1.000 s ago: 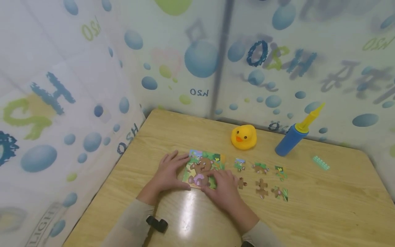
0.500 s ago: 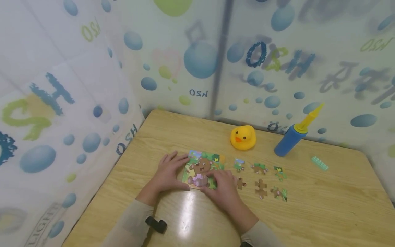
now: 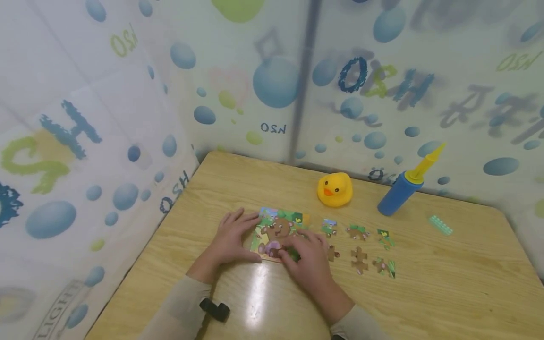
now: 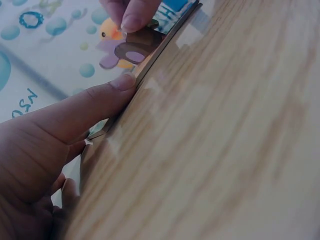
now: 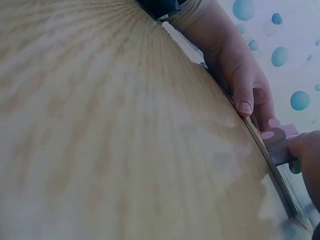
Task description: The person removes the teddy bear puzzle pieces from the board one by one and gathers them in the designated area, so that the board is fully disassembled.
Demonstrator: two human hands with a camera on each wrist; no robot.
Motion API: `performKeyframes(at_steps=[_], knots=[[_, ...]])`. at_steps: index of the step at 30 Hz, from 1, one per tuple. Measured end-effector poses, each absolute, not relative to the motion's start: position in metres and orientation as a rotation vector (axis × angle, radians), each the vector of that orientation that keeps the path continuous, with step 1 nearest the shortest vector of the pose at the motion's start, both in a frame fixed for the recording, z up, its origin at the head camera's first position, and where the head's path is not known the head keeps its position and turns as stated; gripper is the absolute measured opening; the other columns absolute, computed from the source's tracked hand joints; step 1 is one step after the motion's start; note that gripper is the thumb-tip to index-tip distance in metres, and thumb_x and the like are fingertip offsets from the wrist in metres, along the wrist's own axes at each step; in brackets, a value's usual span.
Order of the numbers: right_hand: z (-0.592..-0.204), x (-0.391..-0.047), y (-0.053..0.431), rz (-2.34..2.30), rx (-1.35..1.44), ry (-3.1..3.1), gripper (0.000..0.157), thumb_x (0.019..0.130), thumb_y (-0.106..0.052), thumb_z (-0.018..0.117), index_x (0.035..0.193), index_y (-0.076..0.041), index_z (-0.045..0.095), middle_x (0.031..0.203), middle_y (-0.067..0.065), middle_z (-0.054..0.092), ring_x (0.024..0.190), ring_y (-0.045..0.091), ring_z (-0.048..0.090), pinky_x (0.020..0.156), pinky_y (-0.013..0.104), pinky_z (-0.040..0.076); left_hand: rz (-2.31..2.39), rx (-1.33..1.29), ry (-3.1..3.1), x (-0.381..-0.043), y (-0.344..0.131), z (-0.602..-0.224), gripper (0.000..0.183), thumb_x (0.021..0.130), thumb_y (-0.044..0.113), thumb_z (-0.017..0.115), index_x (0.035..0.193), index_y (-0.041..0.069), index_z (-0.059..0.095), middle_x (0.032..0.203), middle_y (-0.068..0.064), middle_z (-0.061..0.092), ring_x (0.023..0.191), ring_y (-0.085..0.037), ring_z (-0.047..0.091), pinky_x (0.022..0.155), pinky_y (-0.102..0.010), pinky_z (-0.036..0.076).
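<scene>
A bear jigsaw puzzle in its board (image 3: 280, 225) lies on the table. My left hand (image 3: 231, 238) rests at the board's left side, fingers spread along that edge and the thumb against the front edge; the left wrist view shows the thumb (image 4: 95, 105) straight. Over the board's lower right, my right hand (image 3: 312, 259) pinches a brown puzzle piece (image 4: 142, 41) between thumb and finger. That piece stands tilted above the board, near a purple bear part (image 4: 107, 54). The right hand covers part of the board's right side in the head view.
Several loose puzzle pieces (image 3: 359, 259) lie right of the board. Behind them stand a yellow rubber duck (image 3: 335, 190) and a blue hand pump (image 3: 397, 194) with a yellow nozzle. A pale green toy brick (image 3: 441, 225) lies farther right. A patterned wall encloses the table's back and left.
My right hand's fingers have shifted slightly right and curled in; a brown piece now shows tilted at their tips over the bear's lower body. My left hand stays in place.
</scene>
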State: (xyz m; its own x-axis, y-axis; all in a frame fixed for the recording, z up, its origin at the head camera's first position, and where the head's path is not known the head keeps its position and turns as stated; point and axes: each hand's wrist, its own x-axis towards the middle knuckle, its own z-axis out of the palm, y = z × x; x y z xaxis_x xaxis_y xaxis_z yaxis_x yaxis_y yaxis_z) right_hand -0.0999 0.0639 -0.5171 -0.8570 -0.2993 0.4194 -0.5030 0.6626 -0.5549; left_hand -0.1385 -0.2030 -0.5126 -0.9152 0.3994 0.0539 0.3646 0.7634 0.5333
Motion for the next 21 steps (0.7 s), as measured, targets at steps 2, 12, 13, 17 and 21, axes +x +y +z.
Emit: performKeyframes(at_steps=[2, 12, 13, 17, 21], knots=[[-0.5195, -0.1007, 0.0639, 1.003, 0.661, -2.534, 0.016, 0.088, -0.026, 0.09, 0.095, -0.025, 0.074, 0.103, -0.011, 0.08, 0.126, 0.032, 0.065, 0.106, 0.056, 0.034, 0.856, 0.63, 2.892, -0.1386, -0.2033, -0.513, 0.115, 0.061, 0.062, 0.097, 0.158, 0.018, 0.054, 0.169, 0.0, 0.041, 0.16, -0.043, 0.02, 0.128, -0.065, 0.002], [-0.5225, -0.1021, 0.0649, 0.955, 0.787, -2.417, 0.026, 0.086, -0.023, 0.09, 0.111, -0.021, 0.083, 0.114, -0.008, 0.08, 0.116, 0.032, 0.068, 0.099, 0.054, 0.037, 0.882, 0.661, 2.909, -0.1385, -0.2038, -0.5137, 0.114, 0.06, 0.059, 0.099, 0.156, 0.015, 0.057, 0.166, -0.002, 0.046, 0.159, -0.044, 0.023, 0.127, -0.067, 0.006], [-0.5224, -0.1016, 0.0655, 0.924, 0.79, -2.412, 0.03, 0.084, -0.023, 0.09, 0.113, -0.02, 0.083, 0.114, -0.006, 0.08, 0.114, 0.03, 0.068, 0.098, 0.054, 0.038, 0.883, 0.659, 2.908, -0.1384, -0.2039, -0.5138, 0.114, 0.06, 0.059, 0.099, 0.156, 0.015, 0.056, 0.167, -0.002, 0.045, 0.159, -0.044, 0.023, 0.127, -0.067, 0.006], [-0.5232, -0.1, 0.0673, 0.828, 0.778, -2.405, 0.04, 0.076, -0.028, 0.093, 0.114, -0.017, 0.084, 0.113, -0.004, 0.08, 0.106, 0.026, 0.064, 0.094, 0.057, 0.037, 0.872, 0.655, 2.905, -0.1388, -0.2039, -0.5147, 0.114, 0.06, 0.059, 0.099, 0.156, 0.015, 0.056, 0.167, -0.002, 0.044, 0.159, -0.043, 0.022, 0.127, -0.067, 0.005], [-0.5251, -0.1001, 0.068, 0.803, 0.761, -2.418, 0.042, 0.075, -0.031, 0.094, 0.113, -0.016, 0.085, 0.112, -0.004, 0.08, 0.104, 0.024, 0.061, 0.094, 0.057, 0.036, 0.858, 0.638, 2.898, -0.139, -0.2035, -0.5147, 0.115, 0.061, 0.06, 0.098, 0.158, 0.017, 0.054, 0.168, 0.0, 0.043, 0.16, -0.042, 0.021, 0.128, -0.065, 0.003]])
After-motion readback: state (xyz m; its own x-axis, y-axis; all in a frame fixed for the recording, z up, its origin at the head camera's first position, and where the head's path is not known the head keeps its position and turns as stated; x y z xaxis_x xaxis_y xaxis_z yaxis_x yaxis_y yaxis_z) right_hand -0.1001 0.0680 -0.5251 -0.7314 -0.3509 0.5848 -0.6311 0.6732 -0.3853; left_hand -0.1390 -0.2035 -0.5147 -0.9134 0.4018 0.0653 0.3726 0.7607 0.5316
